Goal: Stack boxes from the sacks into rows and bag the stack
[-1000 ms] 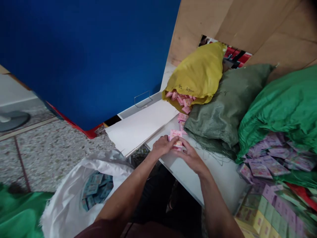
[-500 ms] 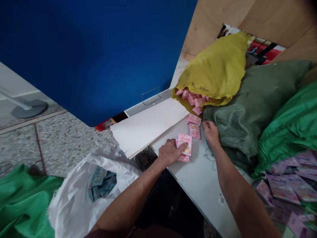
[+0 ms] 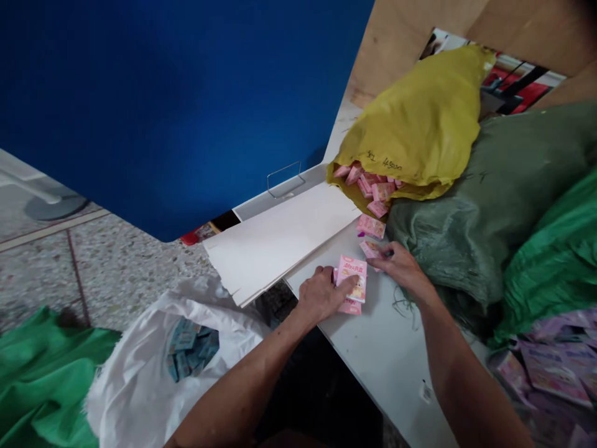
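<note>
My left hand is closed around a small stack of pink card boxes near the front edge of the white board. Its thumb lies across the top box, which has printed lettering and a cartoon picture. To the right, my right hand pinches another pink box, which is tilted up on the board. One more pink box lies just behind it. Beyond that, the mouth of a yellow sack gapes, with several pink boxes showing inside.
A dark green sack and a bright green sack with purple packs sit at right. White card sheets lie below a blue panel. At lower left, a white sack holds blue-green packs beside green cloth.
My right hand has moved left from beside the boxes and taken hold of one, tipping it up. The left hand keeps its stack in nearly the same place. The view has shifted slightly.
</note>
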### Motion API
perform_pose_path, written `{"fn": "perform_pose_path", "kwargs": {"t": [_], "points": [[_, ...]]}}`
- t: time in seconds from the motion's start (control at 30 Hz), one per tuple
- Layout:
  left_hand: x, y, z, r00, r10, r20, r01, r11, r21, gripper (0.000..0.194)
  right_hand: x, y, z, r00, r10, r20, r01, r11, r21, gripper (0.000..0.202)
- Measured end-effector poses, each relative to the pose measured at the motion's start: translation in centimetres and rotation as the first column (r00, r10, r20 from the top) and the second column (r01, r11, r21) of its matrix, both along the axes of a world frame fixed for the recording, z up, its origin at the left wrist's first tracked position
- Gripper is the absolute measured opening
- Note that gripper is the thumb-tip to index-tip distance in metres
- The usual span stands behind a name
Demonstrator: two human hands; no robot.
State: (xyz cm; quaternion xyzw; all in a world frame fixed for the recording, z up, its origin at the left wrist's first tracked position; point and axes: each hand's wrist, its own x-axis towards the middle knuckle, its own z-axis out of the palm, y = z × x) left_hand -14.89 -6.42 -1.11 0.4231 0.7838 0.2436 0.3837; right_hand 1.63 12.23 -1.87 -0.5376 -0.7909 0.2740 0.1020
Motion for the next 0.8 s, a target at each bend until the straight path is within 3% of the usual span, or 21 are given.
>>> {"fn": "perform_pose_path", "kwargs": {"t": [0.07, 0.17, 0.23, 0.33, 0.43, 0.5, 0.6, 0.7, 0.8], "points": [[-0.1, 0.0, -0.1, 1.0, 0.005, -0.007, -0.005, 1.0, 0.004, 0.077, 0.5, 1.4, 0.8, 0.976, 0.071, -0.208, -0.078, 0.997, -0.025, 0.046], [-0.3, -0.1, -0.3, 1.0, 0.013, -0.002, -0.013, 1.0, 0.012, 0.078, -1.3, 4.5, 1.2, 0.933, 0.151, -0.328, -0.108, 0.984, 0.144, 0.047], [-0.4, -0.1, -0.4, 1.0, 0.004, 0.015, -0.004, 1.0, 0.011, 0.079, -3.0, 7.0, 0.8, 0.961, 0.174, -0.216, -0.128, 0.969, 0.21, 0.045], [-0.5, -0.1, -0.2, 1.0, -0.006, 0.022, 0.006, 1.0, -0.004, 0.078, -4.7, 10.1, -0.6, 0.98, 0.195, 0.034, -0.198, 0.972, 0.126, 0.047], [-0.3, -0.1, 0.0, 1.0, 0.008, 0.008, -0.008, 1.0, -0.009, 0.077, -4.6, 11.1, -1.7, 0.977, 0.203, 0.066, -0.21, 0.971, 0.114, 0.07], [-0.2, -0.1, 0.1, 1.0, 0.022, 0.002, -0.022, 1.0, -0.012, 0.077, -3.9, 10.5, -1.8, 0.992, 0.118, 0.038, -0.122, 0.982, 0.142, 0.071], [-0.4, 0.0, 0.2, 0.999, 0.015, 0.031, -0.015, 1.0, -0.01, 0.084, -2.5, 8.1, -0.6, 0.983, -0.127, -0.131, 0.149, 0.973, 0.176, 0.065], [-1.3, 0.0, 0.2, 0.992, -0.003, 0.127, 0.002, 1.0, 0.01, 0.09, -0.8, 3.9, 1.9, 0.848, -0.279, -0.45, 0.346, 0.935, 0.073, 0.065], [-2.3, -0.1, -0.3, 0.941, -0.002, 0.339, -0.016, 0.999, 0.052, 0.094, 0.4, -2.1, 4.8, 0.752, -0.293, -0.59, 0.335, 0.941, -0.039, 0.067]]}}
